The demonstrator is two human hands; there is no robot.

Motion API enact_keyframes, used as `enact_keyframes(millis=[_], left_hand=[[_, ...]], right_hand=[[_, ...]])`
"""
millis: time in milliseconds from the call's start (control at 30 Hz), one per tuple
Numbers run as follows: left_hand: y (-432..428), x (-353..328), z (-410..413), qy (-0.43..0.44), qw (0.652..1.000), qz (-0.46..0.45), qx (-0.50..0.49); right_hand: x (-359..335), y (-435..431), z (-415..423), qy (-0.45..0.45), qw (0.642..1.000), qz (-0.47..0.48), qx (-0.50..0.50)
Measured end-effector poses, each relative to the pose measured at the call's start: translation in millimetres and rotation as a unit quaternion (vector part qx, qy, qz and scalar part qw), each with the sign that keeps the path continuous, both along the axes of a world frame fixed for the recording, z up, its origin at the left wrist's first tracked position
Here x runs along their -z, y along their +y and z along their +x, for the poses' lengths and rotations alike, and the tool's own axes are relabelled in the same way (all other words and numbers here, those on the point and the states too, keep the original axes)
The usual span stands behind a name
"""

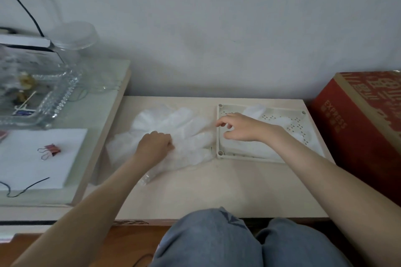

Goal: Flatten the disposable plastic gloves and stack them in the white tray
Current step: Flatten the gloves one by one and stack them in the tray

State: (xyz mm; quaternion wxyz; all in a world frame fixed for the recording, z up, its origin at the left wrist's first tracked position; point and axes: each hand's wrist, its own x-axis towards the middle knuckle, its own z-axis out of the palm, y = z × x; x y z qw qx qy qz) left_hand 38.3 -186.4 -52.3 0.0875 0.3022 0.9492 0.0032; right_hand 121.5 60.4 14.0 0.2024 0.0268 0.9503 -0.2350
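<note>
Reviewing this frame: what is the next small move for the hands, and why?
Probably the left hand should pull one glove free of the crumpled glove pile and spread it flat on the table. Its fingers curl into that pile, which lies beside the white tray, and the right hand hovers over the tray holding nothing I can see.
</note>
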Motion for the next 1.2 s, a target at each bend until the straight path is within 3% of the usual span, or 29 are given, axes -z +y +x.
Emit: enact_keyframes(millis=[167, 300, 333, 400, 500, 567, 633, 733, 800, 900, 1000, 1033, 1133, 1200], left_hand=[[3.2, -15.4, 3.4, 0.013, 0.999, 0.028, -0.029], [8.7, -22.9, 5.1, 0.094, 0.978, 0.181, -0.032], [10.8, -26.3, 5.1, 0.127, 0.964, 0.233, -0.016], [21.0, -36.5, 6.4, 0.189, 0.930, 0.313, 0.024], [51.3, -58.2, 18.3, 0.214, 0.891, 0.392, 0.082], [73.6, -68.4, 29.4, 0.194, 0.883, 0.410, 0.119], [91.0, -73.8, 38.5, 0.121, 0.888, 0.404, 0.185], [105.7, -77.3, 44.8, -0.028, 0.869, 0.411, 0.275], [116.4, -75.4, 47.2, -0.067, 0.849, 0.434, 0.292], [129.1, -64.9, 45.3, -0.060, 0.859, 0.459, 0.220], [143.1, -49.3, 36.7, 0.030, 0.885, 0.456, 0.092], [147.2, -45.3, 32.8, 0.019, 0.895, 0.444, 0.030], [161.0, -37.3, 19.7, -0.123, 0.908, 0.374, -0.145], [160.5, -27.1, 9.2, -0.191, 0.918, 0.305, -0.167]], right_hand=[[1.1, -2.2, 1.1, -0.023, 0.997, -0.067, 0.029], [3.6, -8.2, -0.9, -0.024, 0.978, -0.191, 0.079], [2.8, -10.9, -1.9, -0.028, 0.958, -0.265, 0.108], [-1.5, -16.7, -4.7, -0.048, 0.883, -0.432, 0.176], [-8.2, -20.3, -9.9, -0.067, 0.795, -0.559, 0.228], [-11.6, -17.8, -10.2, -0.063, 0.750, -0.620, 0.219], [-15.6, -11.5, -5.6, -0.040, 0.715, -0.661, 0.225], [-14.1, 6.5, 4.1, 0.011, 0.698, -0.659, 0.280], [-8.0, 24.5, 11.6, 0.047, 0.688, -0.649, 0.320], [4.1, 51.8, 25.7, 0.083, 0.673, -0.642, 0.359], [11.8, 70.5, 42.2, 0.098, 0.678, -0.624, 0.374], [14.2, 75.1, 45.9, 0.097, 0.678, -0.621, 0.382], [25.1, 93.2, 54.5, 0.097, 0.659, -0.632, 0.397], [33.2, 99.5, 58.4, 0.093, 0.656, -0.631, 0.402]])
